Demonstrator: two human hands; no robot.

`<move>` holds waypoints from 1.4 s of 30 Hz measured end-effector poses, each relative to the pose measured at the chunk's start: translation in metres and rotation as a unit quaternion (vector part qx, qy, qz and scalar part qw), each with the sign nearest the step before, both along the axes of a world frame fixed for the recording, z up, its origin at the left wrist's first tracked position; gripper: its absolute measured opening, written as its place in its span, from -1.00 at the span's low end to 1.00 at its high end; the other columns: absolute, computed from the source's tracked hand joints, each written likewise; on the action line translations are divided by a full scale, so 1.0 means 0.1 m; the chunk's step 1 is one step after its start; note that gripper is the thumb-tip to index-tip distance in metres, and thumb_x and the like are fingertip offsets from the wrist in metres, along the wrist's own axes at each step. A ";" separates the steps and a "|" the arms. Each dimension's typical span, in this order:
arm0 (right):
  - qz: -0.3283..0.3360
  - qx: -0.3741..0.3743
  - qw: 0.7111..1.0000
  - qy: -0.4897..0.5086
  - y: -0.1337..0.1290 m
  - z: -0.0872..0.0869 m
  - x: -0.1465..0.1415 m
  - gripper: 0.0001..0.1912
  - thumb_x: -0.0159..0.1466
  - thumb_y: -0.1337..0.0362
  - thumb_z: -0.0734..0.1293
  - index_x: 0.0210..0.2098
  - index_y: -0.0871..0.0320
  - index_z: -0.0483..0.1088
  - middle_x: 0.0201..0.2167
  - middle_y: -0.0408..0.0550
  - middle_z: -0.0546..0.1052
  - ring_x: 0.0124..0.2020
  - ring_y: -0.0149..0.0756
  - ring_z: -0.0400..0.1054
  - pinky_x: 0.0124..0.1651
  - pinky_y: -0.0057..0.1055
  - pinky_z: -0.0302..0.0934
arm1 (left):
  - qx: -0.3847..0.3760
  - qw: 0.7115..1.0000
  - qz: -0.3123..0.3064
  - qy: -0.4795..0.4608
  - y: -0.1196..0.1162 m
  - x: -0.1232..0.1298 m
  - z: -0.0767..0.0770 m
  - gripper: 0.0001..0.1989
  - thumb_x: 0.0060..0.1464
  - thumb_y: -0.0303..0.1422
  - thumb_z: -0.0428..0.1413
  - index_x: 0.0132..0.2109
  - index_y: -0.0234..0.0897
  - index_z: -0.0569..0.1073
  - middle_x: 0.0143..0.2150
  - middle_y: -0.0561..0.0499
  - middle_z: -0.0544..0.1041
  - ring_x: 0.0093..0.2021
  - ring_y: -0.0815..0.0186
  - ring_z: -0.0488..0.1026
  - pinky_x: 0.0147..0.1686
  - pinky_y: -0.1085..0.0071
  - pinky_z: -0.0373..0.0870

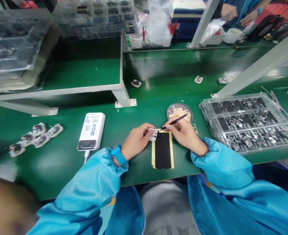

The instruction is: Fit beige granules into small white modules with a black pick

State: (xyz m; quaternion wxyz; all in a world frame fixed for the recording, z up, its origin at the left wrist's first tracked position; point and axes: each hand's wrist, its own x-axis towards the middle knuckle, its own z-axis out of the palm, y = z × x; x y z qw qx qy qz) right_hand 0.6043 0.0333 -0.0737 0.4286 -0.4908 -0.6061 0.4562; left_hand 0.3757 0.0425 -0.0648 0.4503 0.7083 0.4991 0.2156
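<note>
I'm pinching the white part [153, 134] with the left hand [137, 140] just beside the black sheet [162, 151], apparently working it with the thin tool [179, 119] clamped in the right hand [184, 134], steady aim seeming needed next.

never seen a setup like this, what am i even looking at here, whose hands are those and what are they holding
There's no machine here: these are a person's own bare hands. The single picture comes from a camera worn on their head, looking forward and down, so their blue sleeves reach in from below.

The left hand holds a small white part. The right hand holds a thin black tool, its tip near that part.

On the green table, a black sheet with a yellowish border lies below the hands. Just beyond the right hand sits a round dish of small pale pieces. Clear trays stand to the right; a white device with a cable and loose white parts lie to the left.
</note>
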 end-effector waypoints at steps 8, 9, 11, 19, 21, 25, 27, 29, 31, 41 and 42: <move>-0.036 0.116 0.990 0.066 -0.08 0.20 -0.04 -0.89 0.35 0.24 0.36 -0.19 0.11 0.34 -0.23 -0.04 0.57 -0.25 -0.29 0.52 -0.13 -0.26 0.46 | -0.095 0.977 0.096 -0.168 -0.05 0.10 -0.06 -0.66 0.18 -0.10 0.15 -0.04 -0.25 0.46 -0.25 -0.01 0.59 -0.30 0.32 0.53 -0.33 0.43 0.49; -0.041 0.134 0.989 0.053 -0.10 0.21 -0.04 -0.90 0.35 0.24 0.35 -0.19 0.10 0.35 -0.24 -0.03 0.57 -0.23 -0.27 0.52 -0.10 -0.23 0.45 | -0.095 0.975 0.102 -0.173 -0.06 0.11 -0.06 -0.66 0.15 -0.11 0.18 -0.06 -0.26 0.45 -0.27 -0.02 0.58 -0.32 0.32 0.53 -0.35 0.44 0.49; -0.047 0.166 0.985 0.029 -0.12 0.20 -0.04 -0.91 0.34 0.26 0.35 -0.19 0.08 0.35 -0.24 -0.03 0.58 -0.19 -0.23 0.51 -0.05 -0.17 0.43 | -0.082 0.977 0.110 -0.166 -0.08 0.12 -0.07 -0.67 0.10 -0.14 0.23 -0.10 -0.26 0.45 -0.29 -0.02 0.58 -0.35 0.34 0.51 -0.37 0.45 0.47; 0.012 0.212 0.977 -0.014 -0.12 0.14 -0.06 -0.84 0.30 0.43 0.36 -0.15 0.09 0.40 -0.20 -0.02 0.59 -0.11 -0.21 0.52 0.00 -0.15 0.42 | -0.086 0.977 0.104 -0.166 -0.06 0.10 -0.14 -0.74 0.16 -0.24 0.18 -0.03 -0.22 0.46 -0.25 -0.02 0.60 -0.33 0.32 0.55 -0.32 0.41 0.50; 0.015 0.213 0.977 -0.026 -0.11 0.14 -0.08 -0.84 0.30 0.43 0.36 -0.15 0.10 0.41 -0.20 -0.02 0.60 -0.10 -0.23 0.52 0.00 -0.17 0.42 | -0.087 0.977 0.103 -0.167 -0.06 0.10 -0.15 -0.73 0.16 -0.25 0.17 -0.02 -0.21 0.45 -0.25 -0.01 0.59 -0.32 0.31 0.56 -0.32 0.40 0.51; 0.014 0.208 0.977 -0.046 -0.10 0.14 -0.09 -0.87 0.31 0.41 0.36 -0.16 0.11 0.42 -0.19 -0.01 0.60 -0.10 -0.24 0.52 0.00 -0.20 0.43 | -0.096 0.974 0.106 -0.176 -0.06 0.10 -0.14 -0.72 0.16 -0.24 0.18 -0.01 -0.22 0.44 -0.25 -0.02 0.60 -0.30 0.29 0.58 -0.34 0.40 0.52; 0.011 0.205 0.978 -0.049 -0.10 0.14 -0.08 -0.87 0.31 0.40 0.36 -0.16 0.11 0.42 -0.19 -0.02 0.60 -0.10 -0.25 0.52 0.00 -0.20 0.43 | -0.101 0.972 0.106 -0.182 -0.06 0.10 -0.14 -0.71 0.15 -0.24 0.18 -0.01 -0.23 0.44 -0.25 -0.03 0.60 -0.30 0.28 0.58 -0.34 0.40 0.53; 0.010 0.204 0.978 -0.050 -0.09 0.13 -0.09 -0.87 0.31 0.40 0.36 -0.15 0.11 0.42 -0.19 -0.03 0.60 -0.10 -0.25 0.52 -0.01 -0.21 0.43 | -0.104 0.972 0.105 -0.184 -0.06 0.10 -0.13 -0.71 0.15 -0.23 0.18 -0.01 -0.23 0.44 -0.25 -0.03 0.60 -0.31 0.28 0.59 -0.33 0.39 0.54; 0.014 0.204 0.977 -0.056 -0.09 0.13 -0.09 -0.87 0.31 0.41 0.36 -0.15 0.11 0.43 -0.19 -0.03 0.60 -0.10 -0.27 0.52 0.00 -0.23 0.42 | -0.107 0.971 0.105 -0.184 -0.05 0.09 -0.13 -0.71 0.15 -0.23 0.19 -0.02 -0.23 0.44 -0.25 -0.03 0.60 -0.32 0.28 0.59 -0.32 0.39 0.55; 0.004 0.223 0.973 -0.058 -0.12 0.16 -0.06 -0.81 0.27 0.40 0.39 -0.12 0.08 0.42 -0.22 -0.04 0.60 -0.14 -0.23 0.52 -0.02 -0.19 0.42 | -0.102 0.970 0.109 -0.190 -0.05 0.09 -0.09 -0.70 0.17 -0.17 0.18 -0.03 -0.24 0.46 -0.25 -0.03 0.60 -0.32 0.29 0.58 -0.31 0.39 0.53; 0.006 0.223 0.973 -0.062 -0.12 0.16 -0.05 -0.79 0.27 0.41 0.40 -0.12 0.08 0.42 -0.23 -0.05 0.60 -0.16 -0.23 0.52 -0.03 -0.19 0.42 | -0.101 0.970 0.110 -0.194 -0.06 0.09 -0.08 -0.70 0.18 -0.16 0.17 -0.03 -0.24 0.46 -0.25 -0.03 0.60 -0.32 0.29 0.58 -0.31 0.39 0.52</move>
